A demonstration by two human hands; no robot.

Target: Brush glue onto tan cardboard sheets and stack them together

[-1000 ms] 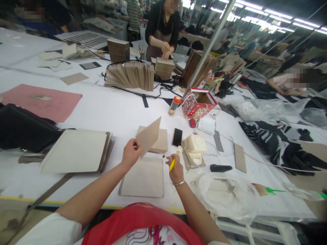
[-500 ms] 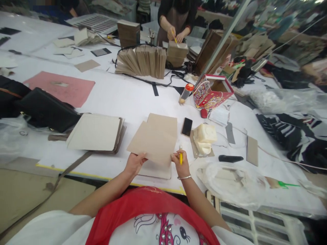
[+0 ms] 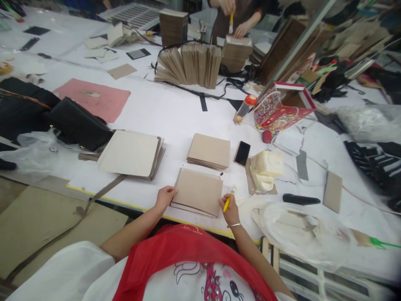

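A tan cardboard sheet [image 3: 198, 192] lies in front of me, on or just above a paler board whose edge shows beneath it. My left hand [image 3: 165, 198] pinches its left edge between thumb and fingers. In my right hand [image 3: 231, 209] is a yellow-handled brush [image 3: 227, 202], its bristle end pointing away from me, while the fingertips touch the sheet's right edge. Just beyond lies a stack of tan sheets [image 3: 209, 149]. To the left sits a thicker stack of pale boards [image 3: 130, 154].
Right of the stacks are a phone [image 3: 242, 153], a cream block [image 3: 267, 164] on a board, a black-handled tool [image 3: 301, 199] and crumpled clear plastic [image 3: 303, 234]. A red patterned paper bag [image 3: 283, 106] stands behind. Across the table a co-worker's hand [image 3: 242, 29] rests on stacked pieces beside a brush.
The tan sheet has come away from the far stack, toward me, and now lines up over the pale board. My view has shifted, moving the scene rightward.
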